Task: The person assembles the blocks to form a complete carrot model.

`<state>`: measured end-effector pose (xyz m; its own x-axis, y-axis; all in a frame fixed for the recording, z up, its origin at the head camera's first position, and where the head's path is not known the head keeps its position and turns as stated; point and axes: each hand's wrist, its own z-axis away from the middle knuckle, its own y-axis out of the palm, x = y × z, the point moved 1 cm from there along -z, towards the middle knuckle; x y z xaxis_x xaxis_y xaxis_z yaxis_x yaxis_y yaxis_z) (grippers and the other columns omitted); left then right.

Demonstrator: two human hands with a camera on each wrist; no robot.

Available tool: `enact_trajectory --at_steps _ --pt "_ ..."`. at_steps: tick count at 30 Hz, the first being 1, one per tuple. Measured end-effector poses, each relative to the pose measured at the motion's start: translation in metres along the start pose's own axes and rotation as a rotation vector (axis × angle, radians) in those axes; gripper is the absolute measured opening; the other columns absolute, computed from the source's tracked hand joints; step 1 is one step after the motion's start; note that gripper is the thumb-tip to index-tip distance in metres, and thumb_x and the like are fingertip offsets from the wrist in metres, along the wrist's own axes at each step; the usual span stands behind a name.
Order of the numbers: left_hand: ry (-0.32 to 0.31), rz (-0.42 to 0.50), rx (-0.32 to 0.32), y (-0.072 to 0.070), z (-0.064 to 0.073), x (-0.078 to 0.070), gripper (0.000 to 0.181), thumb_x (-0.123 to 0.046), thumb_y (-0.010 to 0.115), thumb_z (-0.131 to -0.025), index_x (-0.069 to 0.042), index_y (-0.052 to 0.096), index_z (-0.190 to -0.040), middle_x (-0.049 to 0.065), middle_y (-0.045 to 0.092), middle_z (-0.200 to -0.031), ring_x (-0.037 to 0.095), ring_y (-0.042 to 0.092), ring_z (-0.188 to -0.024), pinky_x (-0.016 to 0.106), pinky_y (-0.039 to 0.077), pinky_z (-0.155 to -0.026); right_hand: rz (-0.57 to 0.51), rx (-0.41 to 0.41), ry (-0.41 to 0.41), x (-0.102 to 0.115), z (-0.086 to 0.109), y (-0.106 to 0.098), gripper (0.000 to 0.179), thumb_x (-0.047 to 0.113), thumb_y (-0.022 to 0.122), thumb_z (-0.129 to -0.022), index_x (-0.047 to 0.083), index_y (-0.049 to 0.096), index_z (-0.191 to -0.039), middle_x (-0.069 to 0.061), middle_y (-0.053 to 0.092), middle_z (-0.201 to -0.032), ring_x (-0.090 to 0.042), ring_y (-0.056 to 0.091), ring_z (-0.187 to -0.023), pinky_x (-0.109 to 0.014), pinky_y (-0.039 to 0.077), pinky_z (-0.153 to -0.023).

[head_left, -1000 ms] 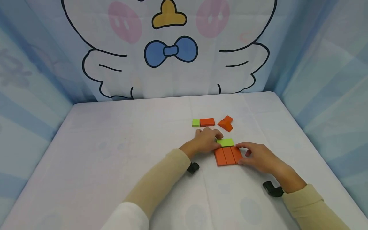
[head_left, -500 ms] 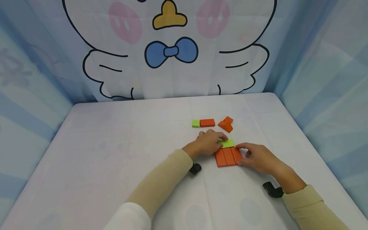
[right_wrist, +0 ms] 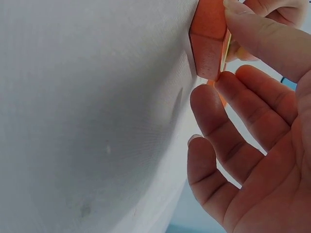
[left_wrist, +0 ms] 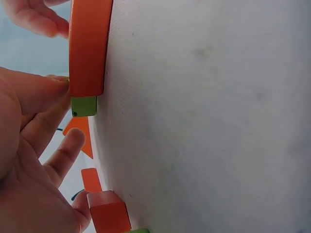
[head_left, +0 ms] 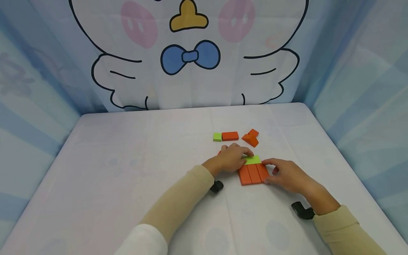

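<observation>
Three orange blocks point(head_left: 254, 174) lie side by side on the table, with a lime-green block point(head_left: 253, 160) along their far edge. My left hand point(head_left: 230, 157) pinches this green block between thumb and index finger, hiding its left end. At the right side, my right hand point(head_left: 288, 173) holds the outermost orange block point(right_wrist: 206, 48) between thumb and index finger, near its two ends. Its other fingers are loosely bent and apart from the blocks in the right wrist view. The green block's end point(left_wrist: 83, 106) shows beyond an orange block in the left wrist view.
Beyond my hands lie a small green block point(head_left: 217, 137), an orange block point(head_left: 230, 136) touching it, and orange angular pieces point(head_left: 250, 138). Another orange piece is mostly hidden behind my left hand. A printed cloth point(head_left: 191, 85) stands at the white table's back edge.
My left hand has moved slightly right along the green block, and the block has shifted a little right too. My right hand has stayed in place.
</observation>
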<state>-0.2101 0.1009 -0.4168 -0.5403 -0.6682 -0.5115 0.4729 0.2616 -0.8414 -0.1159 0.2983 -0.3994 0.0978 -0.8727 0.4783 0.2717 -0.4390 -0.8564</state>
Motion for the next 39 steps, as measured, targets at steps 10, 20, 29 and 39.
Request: enact_trajectory --at_steps 10,20,29,39 --pt "-0.027 0.012 -0.026 -0.022 0.009 0.010 0.039 -0.021 0.059 -0.102 -0.027 0.059 -0.140 -0.009 0.057 -0.138 0.015 0.042 -0.135 0.045 0.028 -0.103 -0.003 0.001 0.016 0.002 0.002 -0.001 0.059 0.023 0.079 -0.086 0.004 0.057 -0.137 -0.003 0.059 -0.090 -0.021 0.053 -0.082 -0.034 0.046 -0.067" --pt "-0.072 0.062 -0.020 -0.041 0.019 0.032 0.043 -0.023 0.063 -0.100 -0.024 0.057 -0.142 -0.005 0.057 -0.139 0.016 0.047 -0.127 0.046 0.029 -0.106 -0.004 0.006 0.039 0.000 0.002 0.001 0.060 0.022 0.080 -0.086 0.005 0.056 -0.138 -0.004 0.058 -0.090 -0.021 0.052 -0.081 -0.034 0.046 -0.067" --pt "-0.161 0.108 -0.008 -0.039 0.029 0.056 0.039 -0.024 0.069 -0.095 -0.022 0.062 -0.134 -0.001 0.059 -0.133 0.017 0.049 -0.121 0.043 0.032 -0.106 -0.005 -0.008 0.004 0.000 0.003 0.000 0.060 0.022 0.080 -0.086 0.004 0.056 -0.137 -0.004 0.058 -0.090 -0.020 0.053 -0.081 -0.034 0.045 -0.067" --pt "-0.146 0.136 -0.026 -0.036 0.034 0.071 0.028 -0.024 0.071 -0.095 -0.020 0.064 -0.122 -0.003 0.062 -0.123 0.016 0.051 -0.108 0.037 0.040 -0.097 -0.012 -0.002 -0.001 0.000 0.001 0.001 0.060 0.022 0.080 -0.086 0.003 0.055 -0.138 -0.004 0.058 -0.091 -0.021 0.052 -0.082 -0.034 0.046 -0.067"
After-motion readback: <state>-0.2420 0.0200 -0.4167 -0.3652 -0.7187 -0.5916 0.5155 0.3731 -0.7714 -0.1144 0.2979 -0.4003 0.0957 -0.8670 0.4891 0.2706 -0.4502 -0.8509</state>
